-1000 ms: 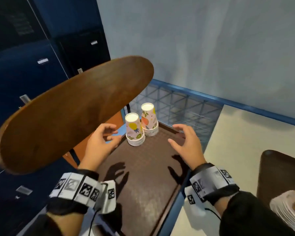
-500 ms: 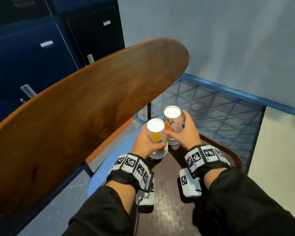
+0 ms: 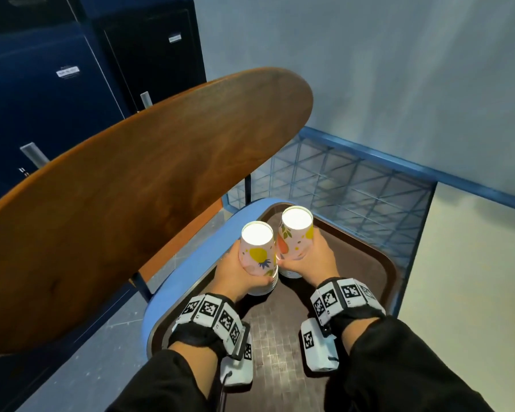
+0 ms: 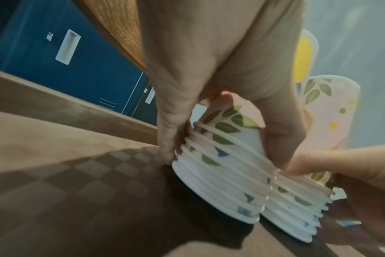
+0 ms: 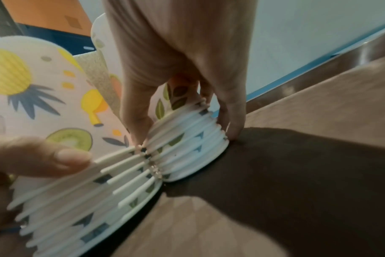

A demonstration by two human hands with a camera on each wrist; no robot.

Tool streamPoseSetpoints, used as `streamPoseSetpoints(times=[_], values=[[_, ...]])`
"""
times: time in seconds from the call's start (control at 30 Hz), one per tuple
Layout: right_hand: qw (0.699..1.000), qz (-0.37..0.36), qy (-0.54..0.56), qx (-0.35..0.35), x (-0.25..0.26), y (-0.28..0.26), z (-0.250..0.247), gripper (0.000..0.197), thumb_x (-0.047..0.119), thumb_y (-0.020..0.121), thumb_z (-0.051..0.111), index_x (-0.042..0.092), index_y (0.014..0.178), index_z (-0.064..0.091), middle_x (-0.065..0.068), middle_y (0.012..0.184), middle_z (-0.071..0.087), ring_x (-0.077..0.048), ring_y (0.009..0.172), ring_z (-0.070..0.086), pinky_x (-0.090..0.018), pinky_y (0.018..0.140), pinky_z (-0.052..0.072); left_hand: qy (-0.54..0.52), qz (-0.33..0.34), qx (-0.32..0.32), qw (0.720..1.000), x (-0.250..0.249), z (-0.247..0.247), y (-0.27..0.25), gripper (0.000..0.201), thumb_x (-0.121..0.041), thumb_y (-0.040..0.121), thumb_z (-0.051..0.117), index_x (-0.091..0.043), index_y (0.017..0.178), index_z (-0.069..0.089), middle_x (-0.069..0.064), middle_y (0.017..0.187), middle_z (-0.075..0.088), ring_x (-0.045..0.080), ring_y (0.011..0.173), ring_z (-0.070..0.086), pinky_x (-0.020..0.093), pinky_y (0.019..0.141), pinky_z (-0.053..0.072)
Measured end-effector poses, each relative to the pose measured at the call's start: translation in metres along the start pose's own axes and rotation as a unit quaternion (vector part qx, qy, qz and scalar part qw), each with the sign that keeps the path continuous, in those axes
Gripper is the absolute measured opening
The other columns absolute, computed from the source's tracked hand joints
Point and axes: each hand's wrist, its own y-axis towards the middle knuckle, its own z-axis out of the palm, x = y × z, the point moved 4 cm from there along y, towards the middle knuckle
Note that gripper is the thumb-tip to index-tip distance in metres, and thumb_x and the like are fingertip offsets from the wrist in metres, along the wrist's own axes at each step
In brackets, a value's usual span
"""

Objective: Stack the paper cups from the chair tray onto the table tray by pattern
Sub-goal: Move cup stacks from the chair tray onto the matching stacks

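Note:
Two stacks of upside-down fruit-print paper cups stand side by side at the far end of the brown chair tray (image 3: 369, 263). My left hand (image 3: 244, 272) grips the left stack (image 3: 257, 254), thumb and fingers curled round its lower rims (image 4: 220, 173). My right hand (image 3: 306, 260) grips the right stack (image 3: 296, 236) in the same way, low on its rims (image 5: 187, 147). In the wrist views the rims of the two stacks touch. Whether either stack is off the tray I cannot tell.
The tray lies on a blue chair seat (image 3: 191, 278), with the wooden backrest (image 3: 131, 203) close on the left. Beyond it stands a blue wire crate (image 3: 354, 179). A cream table (image 3: 473, 263) is at the right and dark blue lockers (image 3: 42, 84) at the back left.
Both hands were open above the tray a second ago. They reached forward and closed round the two cup stacks, and my view moved closer over the chair.

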Motion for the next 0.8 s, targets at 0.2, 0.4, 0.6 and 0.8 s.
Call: streamPoseSetpoints(times=[0.2, 0.4, 0.6, 0.8], values=[[0.994, 0.013, 0.095, -0.047, -0.004, -0.046, -0.032, 0.075, 0.024, 0.050, 0.087, 0.021, 0.114, 0.049, -0.001, 0.114, 0.063, -0.018, 0.104, 0.059, -0.027, 0.082, 0.044, -0.082, 0.032, 0.028, 0.996, -0.014, 0.003, -0.043, 0.078, -0.022, 0.043, 0.087, -0.024, 0.112, 0.051, -0.003, 0.110, 0.065, 0.016, 0.107, 0.061, 0.037, 0.096, 0.049], [0.986, -0.005, 0.144, -0.083, 0.002, -0.132, -0.097, 0.069, 0.015, 0.052, 0.087, 0.029, 0.107, 0.048, 0.019, 0.095, 0.057, 0.000, 0.088, 0.056, -0.012, 0.074, 0.042, -0.115, 0.070, 0.081, 0.988, -0.040, 0.015, -0.110, 0.089, -0.035, 0.037, 0.087, -0.017, 0.119, 0.055, -0.002, 0.113, 0.070, 0.013, 0.106, 0.065, 0.038, 0.095, 0.051], [0.974, -0.019, 0.195, -0.116, -0.015, -0.234, -0.172, 0.060, 0.005, 0.056, 0.084, 0.037, 0.093, 0.048, 0.022, 0.096, 0.059, 0.020, 0.080, 0.057, 0.000, 0.064, 0.045, -0.092, 0.132, 0.132, 0.978, -0.083, 0.053, -0.181, 0.081, -0.039, 0.037, 0.083, -0.016, 0.111, 0.059, -0.002, 0.104, 0.073, 0.006, 0.095, 0.068, 0.024, 0.082, 0.055], [0.960, -0.032, 0.209, -0.184, -0.047, -0.331, -0.245, 0.055, 0.000, 0.059, 0.082, 0.029, 0.096, 0.053, 0.015, 0.095, 0.065, 0.016, 0.080, 0.062, -0.005, 0.070, 0.051, -0.087, 0.189, 0.191, 0.959, -0.136, 0.128, -0.237, 0.079, -0.032, 0.040, 0.085, -0.015, 0.112, 0.057, -0.003, 0.104, 0.072, 0.006, 0.097, 0.068, 0.019, 0.077, 0.055]])
